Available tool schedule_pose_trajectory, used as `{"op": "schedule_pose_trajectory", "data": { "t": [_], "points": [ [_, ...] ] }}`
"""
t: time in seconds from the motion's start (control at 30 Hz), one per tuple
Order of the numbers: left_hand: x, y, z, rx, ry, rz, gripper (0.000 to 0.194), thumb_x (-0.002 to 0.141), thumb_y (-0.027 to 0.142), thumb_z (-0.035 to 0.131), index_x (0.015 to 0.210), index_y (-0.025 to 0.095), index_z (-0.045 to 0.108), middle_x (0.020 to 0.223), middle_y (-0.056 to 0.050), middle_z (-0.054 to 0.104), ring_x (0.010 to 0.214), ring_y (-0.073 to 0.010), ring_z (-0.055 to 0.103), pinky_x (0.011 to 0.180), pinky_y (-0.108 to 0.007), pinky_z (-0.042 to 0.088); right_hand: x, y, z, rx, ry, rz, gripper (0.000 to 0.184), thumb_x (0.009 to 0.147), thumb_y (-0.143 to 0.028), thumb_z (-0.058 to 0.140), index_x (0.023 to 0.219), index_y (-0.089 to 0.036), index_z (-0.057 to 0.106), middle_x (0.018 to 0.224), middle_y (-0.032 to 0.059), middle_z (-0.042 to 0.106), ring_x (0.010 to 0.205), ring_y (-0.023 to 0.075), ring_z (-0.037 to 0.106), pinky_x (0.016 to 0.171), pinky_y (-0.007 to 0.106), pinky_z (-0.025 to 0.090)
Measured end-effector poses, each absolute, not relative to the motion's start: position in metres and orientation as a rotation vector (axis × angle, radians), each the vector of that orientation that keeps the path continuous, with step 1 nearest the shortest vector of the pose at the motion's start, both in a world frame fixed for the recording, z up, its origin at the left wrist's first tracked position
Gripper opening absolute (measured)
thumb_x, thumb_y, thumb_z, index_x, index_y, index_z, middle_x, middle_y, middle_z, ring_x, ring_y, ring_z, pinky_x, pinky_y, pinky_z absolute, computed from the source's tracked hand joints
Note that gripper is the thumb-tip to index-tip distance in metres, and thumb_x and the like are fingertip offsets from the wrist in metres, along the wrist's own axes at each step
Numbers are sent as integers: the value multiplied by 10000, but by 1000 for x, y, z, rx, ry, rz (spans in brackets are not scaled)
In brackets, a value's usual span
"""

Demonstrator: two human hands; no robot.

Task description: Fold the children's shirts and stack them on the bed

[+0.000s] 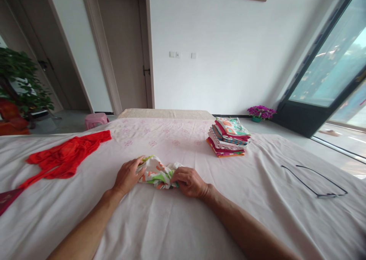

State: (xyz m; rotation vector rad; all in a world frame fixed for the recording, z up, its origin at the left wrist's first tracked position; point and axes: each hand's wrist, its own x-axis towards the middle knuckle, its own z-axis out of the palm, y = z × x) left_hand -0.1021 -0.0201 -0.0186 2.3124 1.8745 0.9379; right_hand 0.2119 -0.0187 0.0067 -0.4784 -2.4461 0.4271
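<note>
A small white cloth with green and orange print [156, 172] lies bunched on the pale pink sheet [177, 222] in front of me. My left hand [127, 175] grips its left end with fingers curled over the fabric. My right hand [188, 182] is closed on its right end, knuckles up. Both forearms rest low over the sheet.
A stack of folded colourful cloths [228, 137] sits at the far right of the sheet. A red garment [64, 157] lies spread at the left. A black wire hanger [317, 182] lies at the right. A pink stool [95, 119], a potted plant [21, 79] and purple flowers [260, 112] stand beyond.
</note>
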Motion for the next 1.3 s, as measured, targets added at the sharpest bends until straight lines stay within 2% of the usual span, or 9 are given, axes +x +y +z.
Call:
{"op": "schedule_pose_trajectory", "data": {
  "t": [0.13, 0.27, 0.47, 0.53, 0.67, 0.8, 0.97, 1.17, 1.3],
  "points": [
    [-102, -18, -18, 2339, 1879, 844, 295, 849, 321, 524, 1088, 220, 664, 1010, -54, 716, 946, -223, 634, 872, -345, 464, 212, -16, 2, -425, -2485, 432, 478, 616, -16, 453, 974, -235, 682, 936, 31, 678, 885, 177, 625, 843, 282, 478],
    [-101, -21, -15, 2335, 1815, 1015, 176, 789, 215, 494, 908, 204, 623, 920, -47, 672, 912, -210, 616, 850, -319, 466, 211, -16, 3, -390, -2490, 411, 405, 630, -40, 485, 941, -217, 674, 879, 35, 667, 826, 182, 608, 805, 286, 473],
    [-102, -26, -18, 2215, 1756, 1059, 203, 748, 174, 435, 898, 221, 564, 817, 7, 639, 786, -171, 610, 757, -265, 473, 211, -17, 9, -749, -2298, 403, 293, 867, -118, 450, 1061, -211, 649, 867, 36, 653, 757, 145, 603, 717, 239, 459],
    [-103, -25, -22, 2194, 1750, 994, 244, 753, 183, 427, 939, 221, 581, 847, 1, 670, 806, -176, 631, 772, -264, 481, 213, -13, 7, -945, -2202, 365, 310, 871, -126, 458, 1108, -216, 637, 935, 42, 656, 768, 138, 609, 723, 234, 461],
    [-106, -21, -26, 2119, 1756, 951, 420, 722, 223, 453, 1105, 194, 623, 1099, -60, 716, 1048, -226, 651, 948, -303, 474, 215, -4, 1, -1242, -2135, 346, 433, 822, -169, 552, 1247, -245, 586, 1104, 41, 648, 713, 115, 607, 704, 228, 466],
    [-104, -21, -21, 2020, 1739, 938, 441, 772, 374, 480, 1125, 186, 666, 1141, -92, 717, 1137, -275, 625, 1014, -368, 451, 213, -2, 0, -1337, -2235, 312, 474, 809, -273, 627, 1281, -260, 588, 1049, 36, 669, 876, 165, 628, 746, 238, 449],
    [-96, -25, -13, 1896, 1706, 979, 387, 770, 498, 552, 971, 207, 710, 913, -74, 742, 944, -279, 673, 863, -343, 512, 212, -2, 0, -1333, -2239, 333, 181, 843, -264, 570, 968, -249, 699, 929, 27, 657, 809, 150, 604, 698, 233, 411],
    [-98, -35, -5, 1635, 1676, 1386, 249, 824, 402, 483, 913, 204, 604, 662, 41, 572, 622, -150, 540, 584, -218, 440, 221, 10, 1, -1191, -1606, 618, 234, 878, -393, 483, 878, -198, 613, 750, 8, 577, 676, 153, 522, 621, 247, 412],
    [-104, -33, -6, 1476, 1704, 1553, 163, 751, 294, 476, 863, 206, 555, 601, 70, 461, 548, -122, 428, 522, -203, 371, 237, 24, -3, -1211, -1223, 718, 260, 819, -433, 500, 886, -198, 590, 744, 0, 585, 697, 170, 529, 623, 259, 429]
  ]
}}
